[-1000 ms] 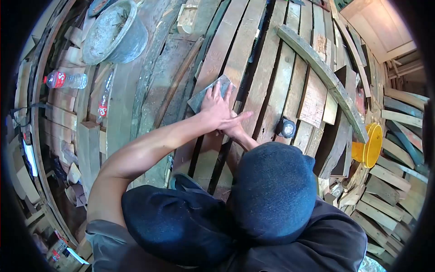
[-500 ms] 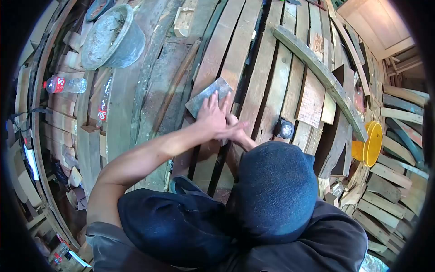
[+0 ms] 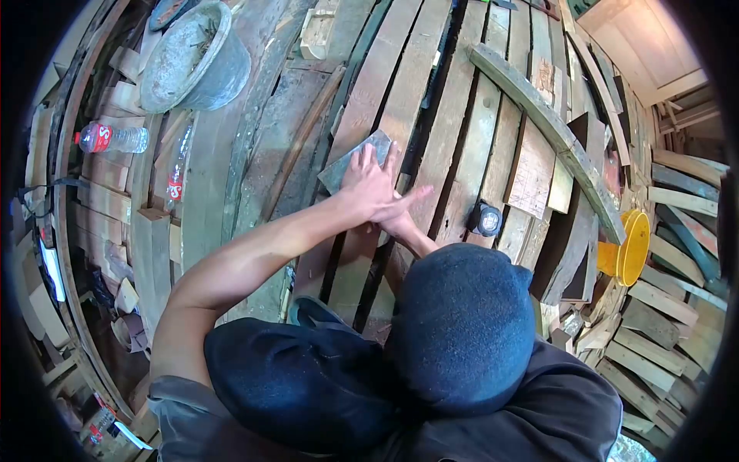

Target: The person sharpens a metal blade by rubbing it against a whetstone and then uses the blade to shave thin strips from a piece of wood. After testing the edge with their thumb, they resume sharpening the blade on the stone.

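Note:
My left hand (image 3: 368,189) lies palm down, fingers spread, on a flat grey piece (image 3: 339,171) whose material I cannot make out. Its thumb stretches out to the right. Under and beside it is my right hand (image 3: 399,223), mostly covered, so its fingers are hidden. The grey piece rests across long wooden boards (image 3: 385,85) with dark gaps between them. Right of the hands stands a small black tape measure (image 3: 485,219).
A curved timber (image 3: 539,112) crosses the boards at the right, near a yellow bucket (image 3: 633,246). On the left are a cement-stained basin (image 3: 223,73), a plastic bottle (image 3: 115,138) and a thin wooden stick (image 3: 302,142). Stacked offcuts (image 3: 647,343) fill the far right.
My left hand has shifted slightly, with its thumb now spread farther up and right. The grey piece has turned a little beneath it. My right hand shows less from under the left.

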The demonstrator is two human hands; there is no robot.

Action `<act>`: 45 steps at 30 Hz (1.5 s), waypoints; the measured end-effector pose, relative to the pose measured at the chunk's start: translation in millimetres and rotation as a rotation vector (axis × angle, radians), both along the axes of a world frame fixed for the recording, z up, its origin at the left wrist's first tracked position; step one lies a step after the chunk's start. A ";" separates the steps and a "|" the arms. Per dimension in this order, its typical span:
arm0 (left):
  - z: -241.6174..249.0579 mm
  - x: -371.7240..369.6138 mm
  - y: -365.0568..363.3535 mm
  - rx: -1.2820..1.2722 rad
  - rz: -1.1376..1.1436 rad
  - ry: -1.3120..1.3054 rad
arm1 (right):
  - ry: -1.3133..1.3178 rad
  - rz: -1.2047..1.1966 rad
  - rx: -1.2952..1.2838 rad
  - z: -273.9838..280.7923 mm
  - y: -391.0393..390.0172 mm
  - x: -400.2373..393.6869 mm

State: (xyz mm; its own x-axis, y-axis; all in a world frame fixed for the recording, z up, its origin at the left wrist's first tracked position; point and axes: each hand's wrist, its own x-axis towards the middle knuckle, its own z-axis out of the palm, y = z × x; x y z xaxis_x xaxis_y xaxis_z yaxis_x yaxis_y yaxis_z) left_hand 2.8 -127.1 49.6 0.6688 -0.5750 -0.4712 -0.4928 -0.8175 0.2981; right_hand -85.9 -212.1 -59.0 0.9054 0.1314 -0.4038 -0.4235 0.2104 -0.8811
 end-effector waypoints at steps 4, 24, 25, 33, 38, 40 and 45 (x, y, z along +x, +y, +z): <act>-8.6 51.9 17.9 -0.327 0.043 0.012 | -0.002 -0.021 -0.146 1.2 -7.0 -3.8; 36.1 58.4 48.1 -0.836 0.455 0.687 | -0.161 0.150 0.124 112.5 -48.6 16.3; 40.4 57.8 47.2 -0.868 0.449 0.677 | -0.169 0.143 0.124 115.8 -48.8 16.0; 81.6 43.3 39.6 -1.078 0.406 0.379 | -0.313 0.088 -0.105 159.1 -53.1 17.2; 102.9 27.9 29.3 -1.200 0.438 0.200 | -0.322 -0.043 -0.043 180.8 -47.3 14.3; 108.9 23.1 26.7 -1.255 0.463 0.151 | -0.310 -0.116 0.039 186.0 -42.7 11.9; 116.7 4.6 20.3 -1.335 0.556 0.035 | -0.317 -0.231 0.133 194.4 -30.1 3.8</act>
State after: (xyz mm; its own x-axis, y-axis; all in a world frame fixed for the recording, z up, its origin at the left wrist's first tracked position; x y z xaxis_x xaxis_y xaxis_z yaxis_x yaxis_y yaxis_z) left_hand 7.4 -106.7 166.3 0.9475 -0.2650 0.1789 -0.1867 -0.0044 0.9824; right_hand -82.1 -242.2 135.4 0.9939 -0.0572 -0.0938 -0.0643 0.3889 -0.9190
